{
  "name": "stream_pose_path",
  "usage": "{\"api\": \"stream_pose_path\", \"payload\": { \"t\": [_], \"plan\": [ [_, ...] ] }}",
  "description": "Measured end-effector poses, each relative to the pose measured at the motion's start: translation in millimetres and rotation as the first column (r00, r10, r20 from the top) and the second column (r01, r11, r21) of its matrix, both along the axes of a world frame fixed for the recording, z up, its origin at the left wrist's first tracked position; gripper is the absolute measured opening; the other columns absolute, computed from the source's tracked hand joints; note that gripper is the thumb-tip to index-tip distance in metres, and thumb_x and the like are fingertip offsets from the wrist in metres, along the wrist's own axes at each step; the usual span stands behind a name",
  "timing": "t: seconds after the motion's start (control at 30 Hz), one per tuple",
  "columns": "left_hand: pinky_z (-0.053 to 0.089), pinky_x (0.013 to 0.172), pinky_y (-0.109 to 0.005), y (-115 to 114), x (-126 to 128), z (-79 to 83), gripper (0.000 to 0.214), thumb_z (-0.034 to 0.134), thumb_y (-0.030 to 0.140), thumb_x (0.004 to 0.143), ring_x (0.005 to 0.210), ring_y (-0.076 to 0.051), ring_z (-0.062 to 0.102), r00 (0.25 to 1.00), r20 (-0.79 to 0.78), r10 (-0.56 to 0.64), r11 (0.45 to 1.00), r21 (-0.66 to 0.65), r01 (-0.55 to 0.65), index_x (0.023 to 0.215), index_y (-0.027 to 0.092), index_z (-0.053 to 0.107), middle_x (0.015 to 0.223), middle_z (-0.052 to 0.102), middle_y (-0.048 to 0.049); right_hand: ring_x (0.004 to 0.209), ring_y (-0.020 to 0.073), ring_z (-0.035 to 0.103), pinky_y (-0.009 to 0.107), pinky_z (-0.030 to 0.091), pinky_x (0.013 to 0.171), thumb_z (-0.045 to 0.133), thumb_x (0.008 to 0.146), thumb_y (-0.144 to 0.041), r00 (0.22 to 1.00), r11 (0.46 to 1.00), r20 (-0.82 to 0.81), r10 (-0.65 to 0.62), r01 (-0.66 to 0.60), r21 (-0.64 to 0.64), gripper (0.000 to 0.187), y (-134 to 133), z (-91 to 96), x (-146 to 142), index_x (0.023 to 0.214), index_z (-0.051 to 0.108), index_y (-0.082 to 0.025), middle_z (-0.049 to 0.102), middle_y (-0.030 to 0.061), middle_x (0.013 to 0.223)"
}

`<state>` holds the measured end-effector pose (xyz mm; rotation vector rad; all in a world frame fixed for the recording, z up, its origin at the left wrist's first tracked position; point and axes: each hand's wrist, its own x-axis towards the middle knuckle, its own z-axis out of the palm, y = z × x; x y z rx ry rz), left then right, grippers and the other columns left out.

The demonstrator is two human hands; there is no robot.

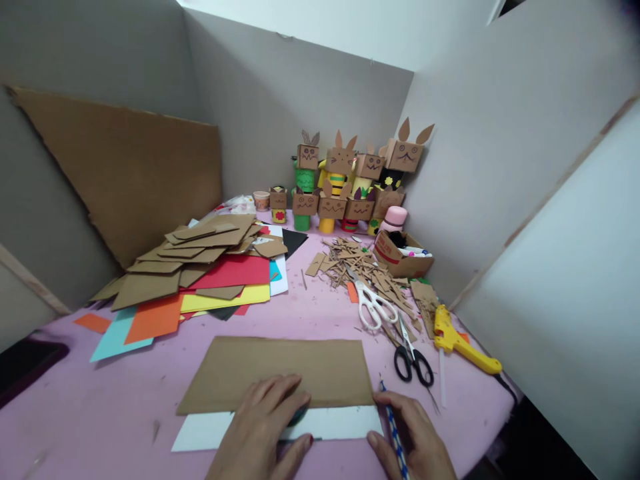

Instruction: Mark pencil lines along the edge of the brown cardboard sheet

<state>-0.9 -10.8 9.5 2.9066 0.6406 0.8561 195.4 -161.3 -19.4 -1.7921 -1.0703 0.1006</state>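
A brown cardboard sheet (290, 367) lies on the pink table, over a white paper strip (340, 421) near the front edge. My left hand (265, 427) presses flat on the cardboard's near edge and the white strip, fingers stretched out. A dark green object shows just under its fingers. My right hand (415, 437) sits at the cardboard's right corner, fingers closed round a blue-and-white striped pencil (395, 427) whose tip touches the corner.
White-handled scissors (375, 307), black-handled scissors (413, 357) and a yellow glue gun (457, 340) lie to the right. Cardboard scraps (365, 263), a small box (403, 257), stacked cardboard and coloured paper (200, 273), and cardboard rabbit figures (350, 187) fill the back.
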Motion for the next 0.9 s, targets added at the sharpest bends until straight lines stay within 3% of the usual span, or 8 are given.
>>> {"api": "stream_pose_path", "payload": {
  "t": [0.17,0.3,0.43,0.67,0.9],
  "plan": [
    [0.057,0.077,-0.037,-3,-1,4.0,0.036,0.065,0.039,0.074,0.098,-0.025,0.064,0.999,0.045,0.004,0.99,0.14,-0.01,0.107,0.025,0.061,0.111,0.068,-0.0078,0.09,0.0229,0.06,0.034,0.042,0.081,0.063,0.073,-0.039,1.0,1.0,0.004,-0.016,0.016,0.001,0.031,1,-2.5,-1,0.101,0.06,-0.029,0.066,0.0003,0.092],
    [0.055,0.076,-0.032,-7,-1,14.4,0.025,0.061,0.03,0.078,0.091,-0.022,0.066,0.995,0.036,-0.093,0.978,0.191,0.084,0.102,0.023,0.062,0.103,0.071,-0.0057,0.09,0.0229,0.06,0.035,0.043,0.08,0.062,0.074,-0.046,0.999,0.999,-0.012,-0.031,0.03,-0.01,0.031,1,-1.8,-1,0.1,0.061,-0.029,0.066,0.0009,0.093],
    [0.054,0.07,-0.028,-11,2,19.5,0.017,0.052,0.016,0.082,0.078,-0.017,0.067,0.984,0.035,-0.176,0.973,0.16,0.168,0.095,0.022,0.063,0.089,0.073,-0.0012,0.089,0.0232,0.061,0.034,0.043,0.079,0.06,0.075,-0.05,0.999,0.999,-0.009,-0.044,0.044,-0.014,0.033,1,-1.2,-2,0.1,0.061,-0.029,0.066,0.0012,0.091],
    [0.052,0.061,-0.022,-14,5,14.2,0.019,0.045,0.019,0.089,0.068,-0.014,0.062,0.979,0.044,-0.198,0.98,0.036,0.196,0.091,0.023,0.063,0.078,0.068,-0.0021,0.089,0.0234,0.06,0.034,0.045,0.079,0.058,0.076,-0.052,0.998,0.998,-0.02,-0.057,0.056,-0.021,0.035,1,-5.7,-1,0.099,0.062,-0.027,0.066,0.0026,0.092],
    [0.052,0.064,-0.024,-11,-2,-0.5,0.019,0.044,0.016,0.089,0.072,-0.015,0.062,0.976,0.02,-0.219,0.975,0.033,0.218,0.09,0.023,0.062,0.085,0.069,-0.0019,0.091,0.0229,0.061,0.033,0.045,0.08,0.055,0.078,-0.055,0.997,0.997,-0.033,-0.075,0.074,-0.022,0.035,1,-8.5,-1,0.1,0.061,-0.028,0.067,0.0022,0.094]
  ]
}}
